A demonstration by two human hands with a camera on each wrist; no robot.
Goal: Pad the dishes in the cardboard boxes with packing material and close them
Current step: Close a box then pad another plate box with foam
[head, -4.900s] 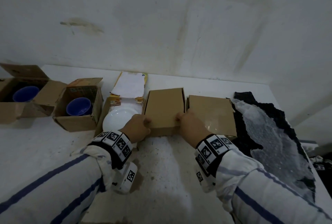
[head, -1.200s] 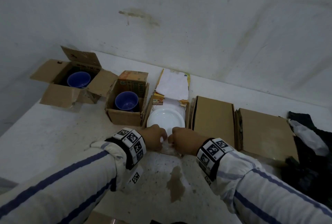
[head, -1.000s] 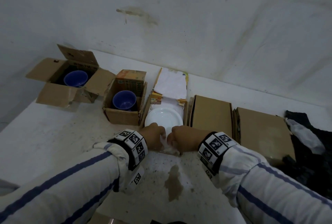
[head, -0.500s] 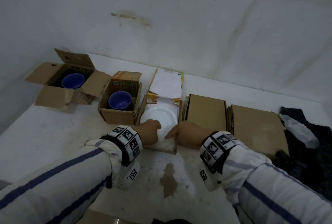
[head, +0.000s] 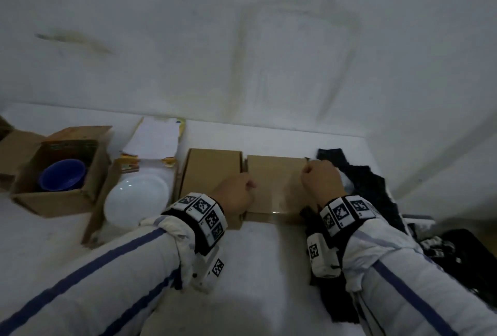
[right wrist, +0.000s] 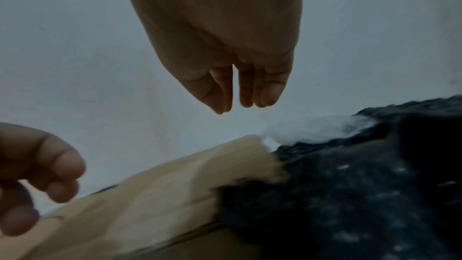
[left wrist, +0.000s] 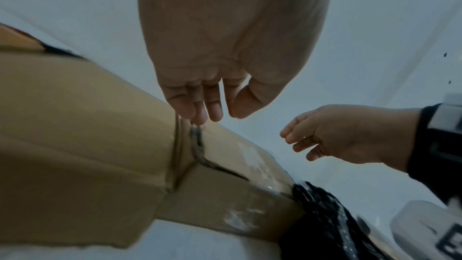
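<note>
Two closed cardboard boxes stand side by side mid-table. Over the right closed box hang both hands. My left hand is at its left edge, above the seam with the left closed box; in the left wrist view its fingers hang loosely curled and hold nothing. At the same box's right edge, my right hand has its fingers drooping, nothing in them. Further left, a white plate lies in an open box, and a blue bowl sits in another open box.
Black packing material with pale wrap on it lies against the right box and runs down the table's right side. A white wall rises close behind the boxes. Bare white table stretches in front of them.
Half a second ago both hands were at the front of the plate's box with pale wrap between them. They have let go and moved right to the right closed box.
</note>
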